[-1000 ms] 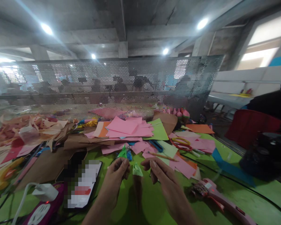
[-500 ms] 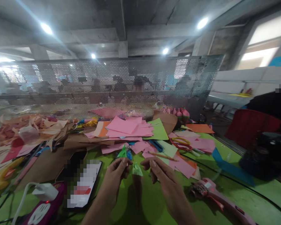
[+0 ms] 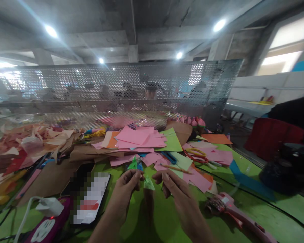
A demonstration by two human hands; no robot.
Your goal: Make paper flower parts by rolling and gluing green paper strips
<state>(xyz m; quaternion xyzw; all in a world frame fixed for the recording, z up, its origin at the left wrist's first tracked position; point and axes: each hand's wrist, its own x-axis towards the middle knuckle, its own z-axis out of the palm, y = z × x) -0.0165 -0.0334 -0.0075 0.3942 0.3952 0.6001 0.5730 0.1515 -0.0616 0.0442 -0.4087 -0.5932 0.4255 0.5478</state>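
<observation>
My left hand (image 3: 128,185) is closed in a pinch just left of the middle. What its fingertips hold, if anything, is too small to make out. Opposite, my right hand (image 3: 176,189) has its thumb and fingers curled together; their grip is partly hidden. Between the hands, apart from both, stands a crumpled light green piece (image 3: 148,183) atop a narrow brown shape (image 3: 149,202) that blurs into shadow. Behind my left fingers lies a shiny bright green wrapped piece (image 3: 133,163).
Pink paper sheets (image 3: 134,138) are piled at the back, before a perforated metal screen (image 3: 111,84). A phone (image 3: 92,199) and purple power strip (image 3: 48,222) lie left. Right are a pink glue gun (image 3: 233,209), a pencil (image 3: 176,168), scissors (image 3: 196,155) and a black cable.
Both my hands stay almost in place, the left fingertips closing slightly around their pinch. At the far left, the yellow object has shifted and blurred, and a blurred brown shape appears above it.
</observation>
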